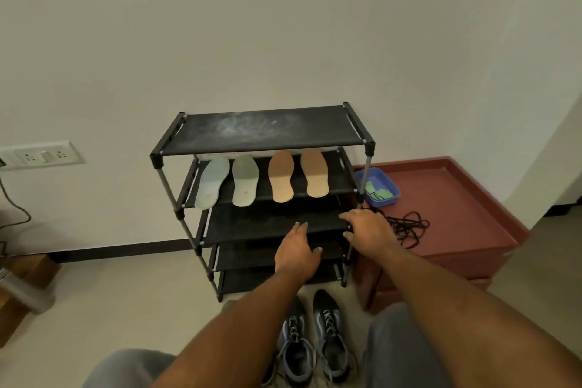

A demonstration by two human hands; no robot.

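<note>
A black shoe rack (pixel 261 132) with several fabric shelves stands against the wall. On its second shelf lie two pale green insoles (pixel 244 181) and two tan insoles (pixel 282 176). My left hand (pixel 296 253) reaches forward in front of the third shelf, fingers extended and holding nothing. My right hand (pixel 368 230) hovers by the rack's right front post, fingers spread and empty. A pair of dark blue laced sneakers (pixel 315 340) stands on the floor between my knees.
A maroon low platform (pixel 456 198) sits right of the rack, bearing a blue tray (pixel 376 186) and a tangle of black laces (pixel 406 227). A wall socket (pixel 44 154) with a cable is at the left. Wooden furniture stands at the far left.
</note>
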